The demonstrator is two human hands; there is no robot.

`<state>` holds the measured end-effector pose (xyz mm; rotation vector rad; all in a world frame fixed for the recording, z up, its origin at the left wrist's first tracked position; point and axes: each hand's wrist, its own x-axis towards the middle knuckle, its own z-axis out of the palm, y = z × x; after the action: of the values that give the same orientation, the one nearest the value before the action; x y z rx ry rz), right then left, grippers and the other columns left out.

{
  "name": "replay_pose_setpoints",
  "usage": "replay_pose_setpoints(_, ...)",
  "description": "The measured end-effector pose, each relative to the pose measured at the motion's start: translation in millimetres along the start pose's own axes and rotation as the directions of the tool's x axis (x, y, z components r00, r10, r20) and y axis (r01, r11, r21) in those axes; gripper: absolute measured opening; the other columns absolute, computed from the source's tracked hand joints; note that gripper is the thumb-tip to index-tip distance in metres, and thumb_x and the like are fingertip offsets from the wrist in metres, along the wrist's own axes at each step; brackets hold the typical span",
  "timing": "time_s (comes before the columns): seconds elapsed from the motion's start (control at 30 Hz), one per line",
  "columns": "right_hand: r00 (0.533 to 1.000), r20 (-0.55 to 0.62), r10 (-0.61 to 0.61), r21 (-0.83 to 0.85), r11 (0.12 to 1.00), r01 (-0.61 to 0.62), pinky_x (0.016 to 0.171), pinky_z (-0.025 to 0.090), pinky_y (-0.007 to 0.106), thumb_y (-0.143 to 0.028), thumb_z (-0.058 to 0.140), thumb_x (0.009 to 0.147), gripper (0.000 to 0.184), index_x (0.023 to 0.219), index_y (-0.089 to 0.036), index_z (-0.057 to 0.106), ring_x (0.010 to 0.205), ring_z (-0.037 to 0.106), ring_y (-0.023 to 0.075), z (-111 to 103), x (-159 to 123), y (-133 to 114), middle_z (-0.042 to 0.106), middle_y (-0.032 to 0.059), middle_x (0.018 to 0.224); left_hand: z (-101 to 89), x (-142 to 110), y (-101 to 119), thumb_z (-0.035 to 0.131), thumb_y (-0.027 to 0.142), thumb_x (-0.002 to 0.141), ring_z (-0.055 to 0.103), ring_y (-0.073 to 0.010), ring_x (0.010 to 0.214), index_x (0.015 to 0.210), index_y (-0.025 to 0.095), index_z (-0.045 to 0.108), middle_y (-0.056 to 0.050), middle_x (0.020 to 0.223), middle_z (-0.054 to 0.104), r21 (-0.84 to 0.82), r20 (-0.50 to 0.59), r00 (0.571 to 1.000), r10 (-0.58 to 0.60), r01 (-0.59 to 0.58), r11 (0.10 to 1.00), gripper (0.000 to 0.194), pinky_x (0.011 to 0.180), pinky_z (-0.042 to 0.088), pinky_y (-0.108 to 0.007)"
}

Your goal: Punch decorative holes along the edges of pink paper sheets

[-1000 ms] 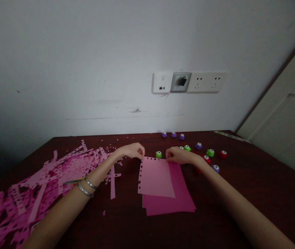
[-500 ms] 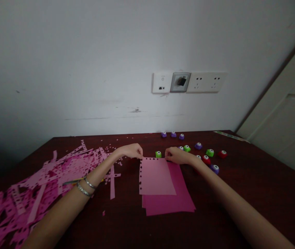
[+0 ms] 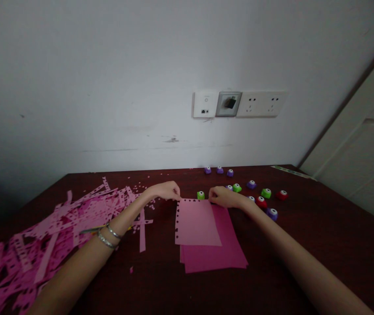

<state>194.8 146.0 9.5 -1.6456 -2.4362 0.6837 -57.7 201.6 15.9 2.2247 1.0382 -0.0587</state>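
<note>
A light pink sheet of paper has small dark punched shapes along its top and left edges. At its upper left corner, my left hand pinches the paper. My right hand is closed on the upper right corner. Beneath the light sheet, darker pink paper lies on the table and sticks out to the right and toward me. Just past the sheet's top edge, between my hands, stands a green craft punch.
Pink paper strips and scraps are heaped at left, with a pencil-like stick partly under my left forearm. Several purple, green and red craft punches stand at right on the dark table. Behind is a wall with sockets.
The light pink sheet has shifted very slightly to the left and away from me, with both hands still on its top corners. Everything else stays in place.
</note>
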Motion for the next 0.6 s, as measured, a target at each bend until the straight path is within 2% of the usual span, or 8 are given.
replay_pose_setpoints(0.27, 0.999, -0.048, -0.006, -0.007, 1.0, 0.005, 0.057, 0.037, 0.022, -0.013, 0.045, 0.075, 0.017, 0.075, -0.012, 0.062, 0.069, 0.059, 0.0161, 1.4, -0.6, -3.2, 0.067, 0.0089, 0.08, 0.7, 0.1, 0.2, 0.054, 0.033, 0.068, 0.038, -0.0066, 0.047, 0.067, 0.011, 0.061, 0.001, 0.053, 0.049, 0.001, -0.025, 1.0, -0.012, 0.012, 1.0, 0.023, 0.045, 0.028, -0.022)
replay_pose_setpoints(0.6, 0.991, -0.129, 0.034, -0.067, 0.997, -0.043, 0.061, 0.037, 0.024, -0.013, 0.04, 0.081, 0.021, 0.08, -0.011, 0.061, 0.075, 0.06, 0.0184, 9.2, 4.6, -2.4, 0.067, 0.0126, 0.086, 1.0, -0.7, 2.4, 0.054, 0.032, 0.069, 0.039, -0.0072, 0.048, 0.064, 0.012, 0.059, 0.002, 0.053, 0.047, 0.012, -0.067, 0.997, -0.027, 0.028, 1.0, 0.021, 0.047, 0.028, -0.022)
